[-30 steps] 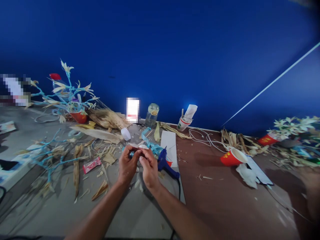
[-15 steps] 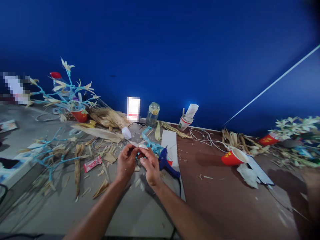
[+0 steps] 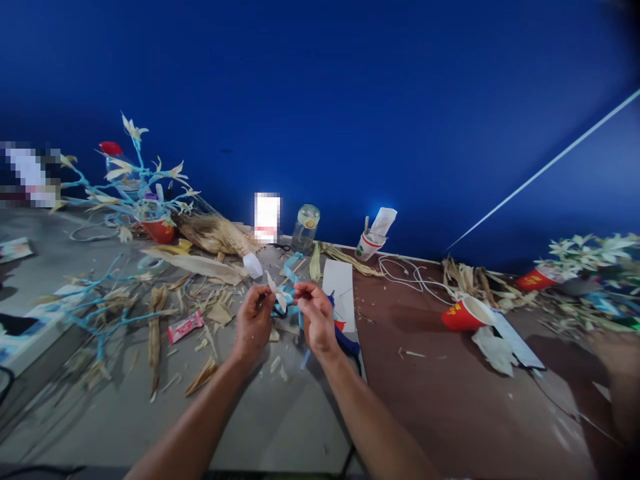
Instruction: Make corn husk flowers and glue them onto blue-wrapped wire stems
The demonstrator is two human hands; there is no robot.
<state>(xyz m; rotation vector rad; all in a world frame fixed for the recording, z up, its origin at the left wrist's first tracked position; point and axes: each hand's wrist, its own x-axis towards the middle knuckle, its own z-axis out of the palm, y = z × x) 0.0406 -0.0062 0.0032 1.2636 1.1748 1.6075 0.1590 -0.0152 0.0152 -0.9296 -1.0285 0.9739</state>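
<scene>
My left hand [image 3: 253, 325] pinches a small pale husk petal piece [image 3: 274, 291] wrapped with light blue tape [image 3: 295, 308]. My right hand [image 3: 315, 319] is closed on the blue tape strip, which hangs down between the hands. Both hands are held just above the grey table [image 3: 150, 413]. A blue glue gun [image 3: 345, 340] lies right behind my right hand, partly hidden by it.
Dried corn husks [image 3: 210, 235] and scraps litter the table. A blue-wrapped branch with pale flowers stands in a red cup [image 3: 159, 230] at the left. A glass jar [image 3: 305, 228], a paper cup [image 3: 367, 247], white cable [image 3: 410, 273] and a tipped red cup [image 3: 463, 313] lie behind and right.
My hands have moved slightly apart and up. The right hand has pulled the blue tape strip out to the right; the petal piece now shows between them.
</scene>
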